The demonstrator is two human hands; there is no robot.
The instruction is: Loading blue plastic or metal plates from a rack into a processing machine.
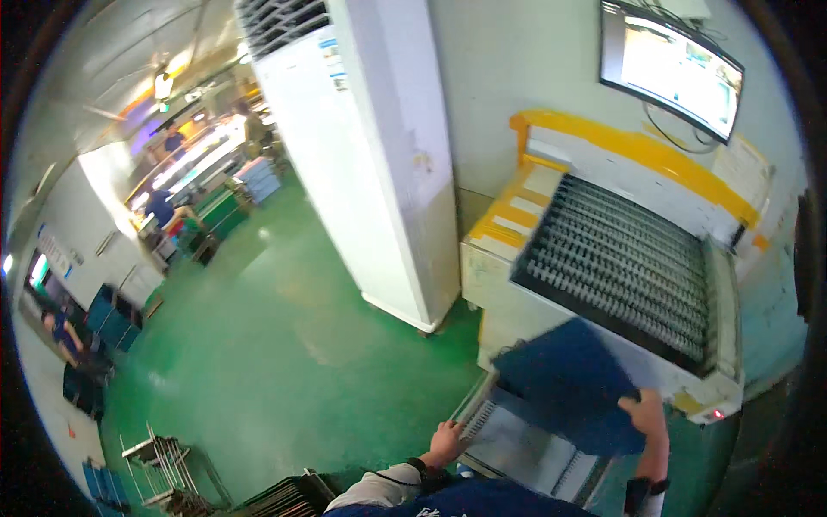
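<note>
At the lower right, my right hand (644, 414) grips the edge of a flat dark blue sheet or panel (564, 383), fingers closed over its right side. The panel is tilted above a pale metal rack (517, 444) with toothed, slotted sides, and covers part of it. My left hand (446, 442) is closed on the rack's left edge; its fingertips are partly hidden. Just beyond the panel, a white and yellow machine bench (504, 250) carries a black tray (624, 267) with many rows of small upright teeth.
A tall white cabinet unit (379, 172) stands beyond the bench on the green floor (284, 336). A lit screen (676, 65) hangs above the bench. A metal frame cart (164, 465) and a dark slatted rack (280, 500) are at lower left. People work farther off.
</note>
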